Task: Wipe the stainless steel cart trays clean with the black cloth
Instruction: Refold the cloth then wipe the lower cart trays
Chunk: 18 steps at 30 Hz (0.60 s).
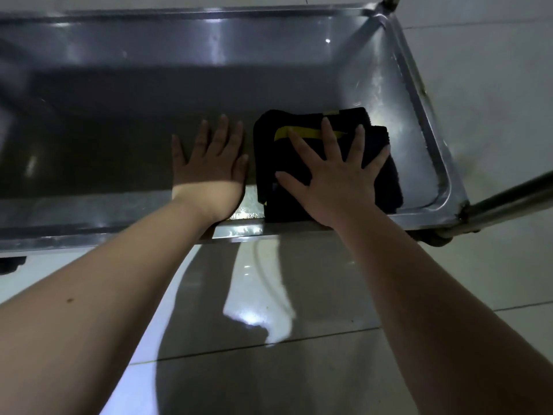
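A stainless steel cart tray [125, 94] with raised walls fills the upper part of the head view. A folded black cloth [386, 178] with a yellow stripe lies flat on the tray floor near its right end. My right hand [335, 178] presses down on the cloth with the fingers spread and straight. Just left of the cloth, my left hand [209, 166] rests flat on the bare tray floor, fingers straight and close together, not touching the cloth.
A steel cart post and rail [508, 199] run out from the tray's near right corner. A dark caster [12, 263] shows under the left front edge. Glossy pale floor tiles [269, 339] surround the cart.
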Available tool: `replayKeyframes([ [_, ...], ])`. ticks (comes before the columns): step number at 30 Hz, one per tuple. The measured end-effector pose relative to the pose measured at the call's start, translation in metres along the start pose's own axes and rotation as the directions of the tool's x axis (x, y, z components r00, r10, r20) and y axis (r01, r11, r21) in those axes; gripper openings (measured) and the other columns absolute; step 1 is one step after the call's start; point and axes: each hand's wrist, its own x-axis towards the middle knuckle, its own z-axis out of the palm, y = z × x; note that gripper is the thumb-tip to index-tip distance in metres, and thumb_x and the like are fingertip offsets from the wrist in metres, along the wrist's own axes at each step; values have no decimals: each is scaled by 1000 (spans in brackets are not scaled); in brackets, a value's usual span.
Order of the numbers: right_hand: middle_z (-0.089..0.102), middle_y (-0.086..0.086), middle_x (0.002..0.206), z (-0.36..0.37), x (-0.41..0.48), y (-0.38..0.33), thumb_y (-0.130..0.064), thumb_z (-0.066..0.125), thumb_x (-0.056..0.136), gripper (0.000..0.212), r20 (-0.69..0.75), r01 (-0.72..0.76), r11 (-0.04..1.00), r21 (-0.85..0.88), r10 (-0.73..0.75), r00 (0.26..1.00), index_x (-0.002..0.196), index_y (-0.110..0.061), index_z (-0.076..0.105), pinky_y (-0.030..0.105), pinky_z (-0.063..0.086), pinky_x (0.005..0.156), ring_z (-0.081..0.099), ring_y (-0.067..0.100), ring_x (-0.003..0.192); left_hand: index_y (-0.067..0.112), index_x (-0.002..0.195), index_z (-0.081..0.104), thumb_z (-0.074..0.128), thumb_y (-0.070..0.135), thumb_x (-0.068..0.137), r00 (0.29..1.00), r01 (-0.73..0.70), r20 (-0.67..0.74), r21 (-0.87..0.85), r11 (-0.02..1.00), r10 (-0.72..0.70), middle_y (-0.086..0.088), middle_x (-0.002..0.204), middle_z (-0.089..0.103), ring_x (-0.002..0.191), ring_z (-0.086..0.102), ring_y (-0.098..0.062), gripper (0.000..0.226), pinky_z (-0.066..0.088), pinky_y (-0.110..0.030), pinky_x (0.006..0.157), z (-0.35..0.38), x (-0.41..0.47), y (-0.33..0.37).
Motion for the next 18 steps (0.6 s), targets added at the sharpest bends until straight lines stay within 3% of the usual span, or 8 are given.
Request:
replayKeyframes([
  [7, -11, -3, 165, -16, 94, 7, -84, 14, 84, 73, 23, -12, 1000, 8, 12, 1000, 148, -56, -4, 76, -8, 105, -16, 45, 146, 41, 156, 4, 24, 46, 103, 1000, -9, 20, -13, 1000, 10, 9, 165, -2, 152, -4, -24, 57, -6, -60, 117, -1, 9, 4],
  [12, -9, -4, 165, -18, 112, 5, -85, 15, 83, 74, 17, 26, 1000, 16, -26, 1000, 149, -56, -1, 77, -7, 106, -15, 44, 147, 43, 155, 5, 25, 47, 102, 1000, 15, 14, -23, 1000, -15, 9, 165, -2, 152, -4, -23, 57, -6, -60, 117, -2, 13, 3],
  [18, -6, -7, 165, -30, 124, 82, -81, 20, 87, 69, 45, -70, 997, 20, 69, 997, 148, -57, 1, 71, -5, 112, -11, 38, 149, 43, 155, 3, 25, 47, 103, 1000, 25, 9, -30, 999, -25, 8, 165, -2, 152, -4, -22, 57, -6, -59, 117, -2, 15, 8],
])
